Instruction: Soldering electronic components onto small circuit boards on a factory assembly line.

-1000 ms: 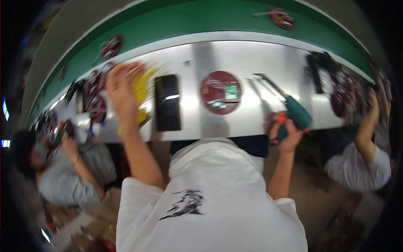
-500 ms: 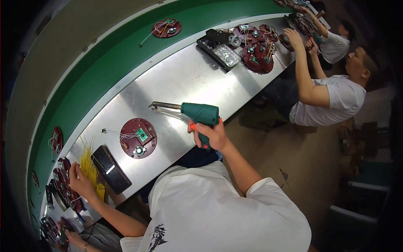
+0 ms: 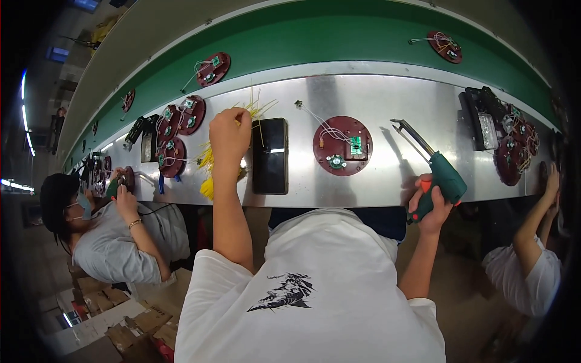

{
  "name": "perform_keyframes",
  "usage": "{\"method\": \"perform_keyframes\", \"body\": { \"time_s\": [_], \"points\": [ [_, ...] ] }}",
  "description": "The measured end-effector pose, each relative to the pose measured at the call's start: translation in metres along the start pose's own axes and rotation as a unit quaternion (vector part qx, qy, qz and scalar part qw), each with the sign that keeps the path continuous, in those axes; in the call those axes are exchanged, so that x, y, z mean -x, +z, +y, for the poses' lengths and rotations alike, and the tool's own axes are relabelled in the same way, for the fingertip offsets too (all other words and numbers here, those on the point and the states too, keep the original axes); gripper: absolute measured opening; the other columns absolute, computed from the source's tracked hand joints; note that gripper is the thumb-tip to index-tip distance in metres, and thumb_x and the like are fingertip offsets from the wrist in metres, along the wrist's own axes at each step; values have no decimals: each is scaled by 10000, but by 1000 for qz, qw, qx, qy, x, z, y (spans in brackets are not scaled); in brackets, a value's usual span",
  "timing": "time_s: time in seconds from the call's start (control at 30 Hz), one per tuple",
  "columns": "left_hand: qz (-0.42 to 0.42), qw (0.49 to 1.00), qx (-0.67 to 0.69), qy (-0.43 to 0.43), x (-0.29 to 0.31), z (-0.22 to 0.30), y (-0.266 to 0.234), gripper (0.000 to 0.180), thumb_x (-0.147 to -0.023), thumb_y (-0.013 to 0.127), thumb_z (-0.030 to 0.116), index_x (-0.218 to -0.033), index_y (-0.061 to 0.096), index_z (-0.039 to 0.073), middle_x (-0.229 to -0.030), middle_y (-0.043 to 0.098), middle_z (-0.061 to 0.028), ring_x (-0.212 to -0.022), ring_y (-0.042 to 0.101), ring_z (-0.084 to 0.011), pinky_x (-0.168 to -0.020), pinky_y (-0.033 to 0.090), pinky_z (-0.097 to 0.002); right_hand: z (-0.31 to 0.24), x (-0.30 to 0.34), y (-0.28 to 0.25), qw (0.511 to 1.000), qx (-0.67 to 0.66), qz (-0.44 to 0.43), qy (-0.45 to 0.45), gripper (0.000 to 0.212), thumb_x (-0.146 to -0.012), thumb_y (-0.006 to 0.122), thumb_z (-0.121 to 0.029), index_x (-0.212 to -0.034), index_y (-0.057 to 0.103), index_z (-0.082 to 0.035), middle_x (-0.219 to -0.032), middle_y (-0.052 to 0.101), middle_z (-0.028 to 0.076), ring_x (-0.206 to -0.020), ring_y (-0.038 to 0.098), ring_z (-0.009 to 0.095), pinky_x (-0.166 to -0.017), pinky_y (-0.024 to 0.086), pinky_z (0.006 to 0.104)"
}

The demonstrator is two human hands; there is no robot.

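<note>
My right hand (image 3: 431, 206) grips a green soldering gun (image 3: 446, 180) with red trigger parts. Its metal tip points up and left over the bench. My left hand (image 3: 231, 134) is closed at the bundle of yellow wires (image 3: 209, 186), fingers curled together; what they pinch, if anything, cannot be made out. Just right of that hand a black phone (image 3: 277, 166) lies on the metal bench. Between the phone and the soldering gun rests a dark red round disc (image 3: 327, 163) with a green circuit board (image 3: 356, 146), a round component and white wires reaching up left.
More red discs (image 3: 172, 158) lie left beside black parts; others (image 3: 510, 160) sit right by a tray of clear parts (image 3: 486, 131). Discs also rest on the green ledge (image 3: 315, 45) behind the metal bench (image 3: 384, 91). Co-workers (image 3: 130, 242) sit at both sides.
The view has swung to the left and levelled. My left hand now covers part of the yellow wires, having been beside them before. My right hand still holds the soldering gun, now tilted tip up.
</note>
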State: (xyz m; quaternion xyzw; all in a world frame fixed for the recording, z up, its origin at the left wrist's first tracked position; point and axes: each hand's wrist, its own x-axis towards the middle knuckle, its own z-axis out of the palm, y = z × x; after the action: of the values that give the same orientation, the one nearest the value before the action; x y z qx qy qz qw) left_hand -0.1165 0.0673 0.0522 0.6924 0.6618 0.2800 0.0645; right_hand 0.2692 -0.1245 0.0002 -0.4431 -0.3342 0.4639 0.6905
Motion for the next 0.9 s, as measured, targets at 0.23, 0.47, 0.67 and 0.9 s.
{"method": "perform_keyframes", "body": {
  "time_s": [0.23, 0.47, 0.67, 0.9],
  "points": [
    [-99, 994, -26, -29, -10, 11, 9, 202, -861, 655, 180, -875, 734, -5, -866, 718, -208, -782, 694, -375, -755, 547, -434, -3, 1, 11, 1000, 14, 13, -11, 354, -996, 501, -234, -1096, 551, 102, -935, 599, 192, -433, 535, 164, -375, 433, 280],
    [-18, 986, 167, -22, -17, -1, 1, 155, -868, 661, 116, -920, 714, -20, -822, 709, -159, -728, 677, -242, -713, 522, -332, -4, 0, 10, 1000, 23, 13, -17, 358, -998, 494, -236, -1101, 552, 103, -937, 598, 193, -432, 531, 159, -380, 434, 278],
    [-65, 991, 94, 72, -5, 4, -40, 94, -861, 654, 37, -912, 723, -1, -930, 709, -155, -837, 669, -312, -774, 509, -367, -4, 0, 4, 1000, 22, 6, -14, 369, -1002, 496, -247, -1098, 550, 105, -946, 596, 193, -432, 530, 154, -383, 429, 273],
    [-90, 987, 0, 135, 11, -20, -19, 82, -841, 689, 67, -892, 725, 13, -933, 679, -121, -935, 599, -336, -837, 464, -425, 0, 0, 0, 1000, 18, 4, -19, 375, -999, 506, -240, -1142, 540, 105, -950, 605, 191, -438, 539, 156, -382, 430, 269]
  ]
}}
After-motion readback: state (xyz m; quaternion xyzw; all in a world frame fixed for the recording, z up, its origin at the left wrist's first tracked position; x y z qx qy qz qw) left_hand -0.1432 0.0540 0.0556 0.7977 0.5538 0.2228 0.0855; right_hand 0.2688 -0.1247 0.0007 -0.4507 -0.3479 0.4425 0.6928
